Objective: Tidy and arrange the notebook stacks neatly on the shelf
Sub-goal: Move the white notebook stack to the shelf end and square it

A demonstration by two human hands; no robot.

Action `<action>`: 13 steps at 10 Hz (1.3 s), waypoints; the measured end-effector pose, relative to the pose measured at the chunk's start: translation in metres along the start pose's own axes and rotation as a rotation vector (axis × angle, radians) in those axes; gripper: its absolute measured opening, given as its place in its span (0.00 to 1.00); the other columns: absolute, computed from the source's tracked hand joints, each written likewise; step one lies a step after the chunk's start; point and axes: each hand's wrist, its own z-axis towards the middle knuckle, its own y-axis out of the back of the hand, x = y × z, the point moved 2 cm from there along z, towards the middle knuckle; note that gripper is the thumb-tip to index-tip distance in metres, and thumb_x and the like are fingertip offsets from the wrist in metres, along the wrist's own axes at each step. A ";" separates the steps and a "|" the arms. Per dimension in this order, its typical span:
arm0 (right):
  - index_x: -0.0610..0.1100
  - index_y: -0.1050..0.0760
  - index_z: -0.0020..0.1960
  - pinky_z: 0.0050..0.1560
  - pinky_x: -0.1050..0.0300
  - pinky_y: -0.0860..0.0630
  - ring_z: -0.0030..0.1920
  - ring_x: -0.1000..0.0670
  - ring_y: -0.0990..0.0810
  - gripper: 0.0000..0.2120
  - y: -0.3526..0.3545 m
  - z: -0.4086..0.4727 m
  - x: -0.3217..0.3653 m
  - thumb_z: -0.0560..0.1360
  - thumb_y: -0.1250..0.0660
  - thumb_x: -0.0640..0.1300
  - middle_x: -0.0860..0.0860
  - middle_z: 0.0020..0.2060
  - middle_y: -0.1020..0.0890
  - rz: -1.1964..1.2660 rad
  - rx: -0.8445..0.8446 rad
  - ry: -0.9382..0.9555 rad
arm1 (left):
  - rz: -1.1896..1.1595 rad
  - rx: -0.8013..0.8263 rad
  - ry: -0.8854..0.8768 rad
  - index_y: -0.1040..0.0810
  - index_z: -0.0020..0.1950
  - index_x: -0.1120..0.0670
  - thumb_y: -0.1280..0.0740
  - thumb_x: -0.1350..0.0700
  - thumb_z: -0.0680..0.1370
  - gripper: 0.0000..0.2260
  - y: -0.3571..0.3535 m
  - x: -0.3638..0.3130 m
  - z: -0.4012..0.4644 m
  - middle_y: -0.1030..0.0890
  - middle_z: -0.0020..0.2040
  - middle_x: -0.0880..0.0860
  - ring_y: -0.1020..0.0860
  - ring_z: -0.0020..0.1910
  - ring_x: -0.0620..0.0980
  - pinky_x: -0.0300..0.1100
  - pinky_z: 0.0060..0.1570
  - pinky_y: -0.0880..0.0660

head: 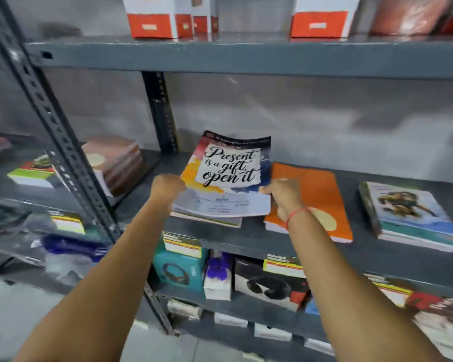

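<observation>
A notebook with "Present is a gift, open it" on its colourful cover (229,171) is tilted up above a thin pile of notebooks (209,218) on the grey metal shelf (251,240). My left hand (165,188) grips its left edge and my right hand (285,195) grips its right edge. Right of it lies an orange notebook stack (322,199), partly behind my right wrist. Further right sits a stack with a pictured cover (411,218). A brown notebook stack (115,163) lies to the left, beyond the upright.
A slanted perforated steel upright (63,152) crosses the left side. Red and white boxes (152,19) stand on the shelf above. Headphone boxes (270,286) and price labels fill the shelf below. A green and white stack (33,175) lies far left.
</observation>
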 end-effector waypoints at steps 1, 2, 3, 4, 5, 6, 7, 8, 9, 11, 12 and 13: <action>0.44 0.33 0.25 0.37 0.57 0.32 0.38 0.48 0.28 0.18 -0.029 -0.008 -0.002 0.66 0.30 0.30 0.45 0.32 0.25 -0.154 -0.030 0.052 | -0.566 -0.075 0.135 0.24 0.61 0.64 0.37 0.65 0.74 0.15 0.001 0.035 0.027 0.19 0.46 0.54 0.25 0.38 0.47 0.34 0.36 0.30; 0.45 0.35 0.23 0.41 0.54 0.34 0.40 0.48 0.28 0.20 -0.041 -0.005 -0.013 0.66 0.30 0.32 0.45 0.30 0.26 -0.237 -0.060 0.076 | -0.344 -0.051 0.119 0.22 0.57 0.63 0.35 0.63 0.72 0.14 -0.004 0.052 0.044 0.21 0.60 0.63 0.22 0.54 0.58 0.37 0.43 0.28; 0.44 0.35 0.26 0.38 0.55 0.35 0.40 0.48 0.28 0.18 -0.048 -0.004 -0.027 0.69 0.31 0.35 0.44 0.33 0.26 -0.387 -0.069 0.025 | -0.291 -0.017 0.153 0.21 0.57 0.59 0.35 0.54 0.70 0.18 -0.011 0.063 0.052 0.23 0.62 0.58 0.27 0.64 0.59 0.46 0.64 0.32; 0.40 0.27 0.36 0.35 0.55 0.34 0.45 0.45 0.25 0.07 -0.055 -0.006 -0.041 0.71 0.33 0.40 0.47 0.35 0.25 -0.527 -0.082 0.041 | -0.630 0.012 0.082 0.25 0.63 0.64 0.33 0.61 0.71 0.21 -0.017 0.076 0.048 0.23 0.60 0.58 0.26 0.59 0.52 0.43 0.58 0.32; 0.37 0.30 0.65 0.58 0.56 0.32 0.64 0.43 0.28 0.21 -0.055 -0.012 -0.057 0.74 0.36 0.45 0.42 0.62 0.24 -0.334 -0.133 0.112 | -0.831 0.018 0.087 0.32 0.69 0.62 0.37 0.63 0.77 0.20 -0.023 0.091 0.045 0.27 0.68 0.59 0.27 0.65 0.55 0.41 0.57 0.33; 0.44 0.40 0.73 0.72 0.52 0.42 0.73 0.47 0.38 0.27 -0.058 -0.022 -0.069 0.77 0.42 0.53 0.49 0.73 0.36 0.031 -0.110 0.071 | -1.002 0.067 0.091 0.26 0.61 0.54 0.43 0.52 0.80 0.13 -0.027 0.091 0.040 0.25 0.61 0.51 0.22 0.51 0.49 0.39 0.50 0.29; 0.49 0.46 0.75 0.74 0.52 0.46 0.74 0.51 0.43 0.33 -0.071 -0.028 -0.071 0.74 0.47 0.63 0.53 0.75 0.41 0.159 0.031 0.040 | -1.080 0.103 0.108 0.30 0.69 0.52 0.46 0.48 0.80 0.19 -0.036 0.090 0.037 0.29 0.64 0.47 0.26 0.59 0.48 0.44 0.62 0.31; 0.52 0.54 0.76 0.71 0.54 0.48 0.74 0.53 0.46 0.29 -0.078 -0.030 -0.069 0.78 0.52 0.58 0.55 0.75 0.45 0.123 0.124 0.027 | -1.020 0.080 0.119 0.32 0.71 0.49 0.47 0.45 0.80 0.20 -0.042 0.095 0.041 0.30 0.71 0.51 0.32 0.70 0.53 0.51 0.72 0.37; 0.54 0.55 0.75 0.73 0.52 0.49 0.75 0.53 0.48 0.29 -0.074 -0.025 -0.072 0.77 0.51 0.58 0.56 0.76 0.47 0.108 0.170 0.038 | -1.011 0.113 0.058 0.33 0.71 0.49 0.47 0.47 0.81 0.20 -0.040 0.098 0.041 0.27 0.66 0.49 0.31 0.68 0.52 0.47 0.69 0.35; 0.54 0.53 0.75 0.63 0.69 0.37 0.64 0.70 0.38 0.39 -0.054 -0.034 -0.086 0.71 0.34 0.48 0.71 0.65 0.40 0.048 0.293 0.189 | -1.004 0.289 -0.203 0.36 0.72 0.48 0.32 0.47 0.72 0.30 -0.032 0.121 0.043 0.23 0.64 0.45 0.27 0.66 0.43 0.37 0.63 0.30; 0.54 0.51 0.75 0.54 0.75 0.27 0.56 0.73 0.27 0.45 -0.047 -0.033 -0.097 0.68 0.28 0.39 0.74 0.56 0.29 -0.010 0.359 0.188 | -0.957 0.383 -0.224 0.33 0.67 0.43 0.21 0.42 0.54 0.44 -0.029 0.133 0.046 0.17 0.53 0.36 0.22 0.55 0.33 0.34 0.57 0.27; 0.53 0.50 0.75 0.53 0.75 0.28 0.57 0.68 0.28 0.43 -0.050 -0.029 -0.098 0.69 0.30 0.35 0.72 0.53 0.26 -0.065 0.315 0.200 | -0.950 0.319 -0.209 0.35 0.71 0.49 0.30 0.59 0.71 0.30 -0.034 0.135 0.049 0.16 0.49 0.34 0.24 0.55 0.35 0.40 0.66 0.34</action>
